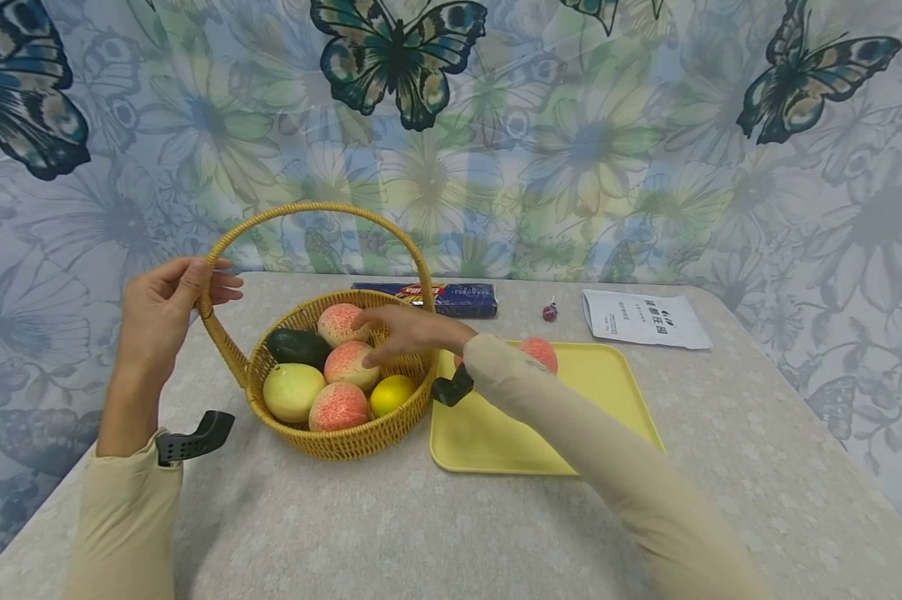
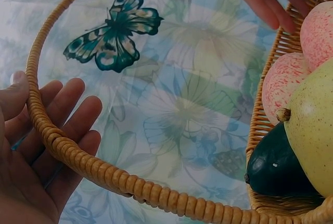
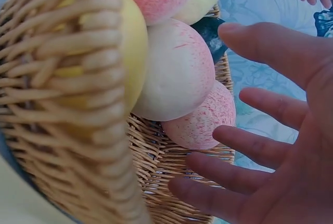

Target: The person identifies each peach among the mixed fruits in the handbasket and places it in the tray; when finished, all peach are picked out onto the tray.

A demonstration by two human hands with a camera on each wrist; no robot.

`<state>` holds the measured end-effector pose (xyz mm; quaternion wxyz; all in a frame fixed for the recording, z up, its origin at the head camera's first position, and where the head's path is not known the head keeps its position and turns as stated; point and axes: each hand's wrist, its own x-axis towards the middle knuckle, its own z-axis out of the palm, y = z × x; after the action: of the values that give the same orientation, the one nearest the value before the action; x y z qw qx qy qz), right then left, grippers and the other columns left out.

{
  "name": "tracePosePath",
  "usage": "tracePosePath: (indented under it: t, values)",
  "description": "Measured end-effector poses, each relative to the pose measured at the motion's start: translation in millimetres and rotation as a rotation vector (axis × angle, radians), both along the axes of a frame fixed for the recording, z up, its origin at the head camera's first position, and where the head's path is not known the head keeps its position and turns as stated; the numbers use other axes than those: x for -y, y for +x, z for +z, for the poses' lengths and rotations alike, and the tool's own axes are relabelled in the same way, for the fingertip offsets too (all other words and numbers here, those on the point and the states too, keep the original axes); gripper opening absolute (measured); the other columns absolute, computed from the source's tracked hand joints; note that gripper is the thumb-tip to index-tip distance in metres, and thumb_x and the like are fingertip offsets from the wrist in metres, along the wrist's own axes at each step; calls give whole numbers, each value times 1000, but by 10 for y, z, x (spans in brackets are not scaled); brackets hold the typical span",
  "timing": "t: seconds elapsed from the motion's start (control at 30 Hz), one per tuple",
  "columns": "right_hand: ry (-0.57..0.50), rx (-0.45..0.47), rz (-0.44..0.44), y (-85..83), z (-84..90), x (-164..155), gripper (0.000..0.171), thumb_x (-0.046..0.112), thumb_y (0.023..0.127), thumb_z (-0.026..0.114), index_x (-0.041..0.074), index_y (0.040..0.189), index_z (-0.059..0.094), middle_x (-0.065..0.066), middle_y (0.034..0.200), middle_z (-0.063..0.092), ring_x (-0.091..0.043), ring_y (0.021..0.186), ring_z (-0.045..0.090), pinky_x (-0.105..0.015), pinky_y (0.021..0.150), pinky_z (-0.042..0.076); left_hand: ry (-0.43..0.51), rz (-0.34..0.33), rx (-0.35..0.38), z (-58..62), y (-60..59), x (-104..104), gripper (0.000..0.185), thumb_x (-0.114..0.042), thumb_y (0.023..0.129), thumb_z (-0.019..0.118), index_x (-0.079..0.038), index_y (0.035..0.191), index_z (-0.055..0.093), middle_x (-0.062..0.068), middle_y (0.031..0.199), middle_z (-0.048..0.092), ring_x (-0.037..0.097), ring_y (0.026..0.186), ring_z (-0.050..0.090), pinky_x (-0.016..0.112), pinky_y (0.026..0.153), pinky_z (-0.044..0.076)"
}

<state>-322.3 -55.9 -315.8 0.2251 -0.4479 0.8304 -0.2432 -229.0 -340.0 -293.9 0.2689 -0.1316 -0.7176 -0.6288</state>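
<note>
A wicker basket (image 1: 346,446) with a tall hoop handle (image 1: 308,208) stands on the table. It holds three pink peaches (image 1: 346,365), a dark green avocado (image 1: 297,346), a pale yellow-green fruit (image 1: 292,392) and a yellow fruit (image 1: 391,393). My left hand (image 1: 169,304) rests against the handle's left side; in the left wrist view its fingers (image 2: 73,109) lie straight behind the handle (image 2: 104,169). My right hand (image 1: 402,329) hovers over the peaches, holding nothing, and the right wrist view shows its fingers (image 3: 260,148) spread beside a peach (image 3: 177,73). A fourth peach (image 1: 539,352) lies on the yellow tray (image 1: 571,417), partly hidden by my forearm.
Behind the basket lies a dark blue packet (image 1: 458,298). A small wrapped sweet (image 1: 549,312) and a white printed pouch (image 1: 642,318) sit at the back right. A butterfly-patterned curtain (image 1: 398,58) hangs behind the table. Bare tabletop shows in front of the basket and the tray.
</note>
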Motion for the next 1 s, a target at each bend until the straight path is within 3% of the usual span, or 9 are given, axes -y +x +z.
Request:
tracePosePath:
  t: [0.33, 0.53, 1.0]
  values:
    - [118, 37, 27, -20, -4, 124, 59, 27, 91, 67, 12, 142, 43, -8, 143, 47, -21, 133, 43, -32, 108, 38, -23, 27, 19, -4, 20, -5, 36, -22, 96, 58, 10, 112, 63, -1, 85, 74, 9, 74, 71, 14, 73, 54]
    - [158, 51, 23, -21, -8, 176, 65, 26, 89, 69, 11, 145, 38, -7, 146, 43, -20, 135, 41, -29, 108, 37, -1, 6, 16, -6, 15, 0, 36, -21, 96, 58, 10, 112, 63, 0, 85, 74, 10, 75, 71, 14, 75, 54]
    - [257, -8, 15, 11, -35, 302, 70, 30, 90, 67, 14, 149, 31, -6, 152, 35, -20, 138, 34, -30, 111, 33, -7, 8, 13, -16, 23, -1, 36, -21, 96, 58, 11, 112, 63, -1, 85, 74, 11, 75, 71, 14, 74, 54]
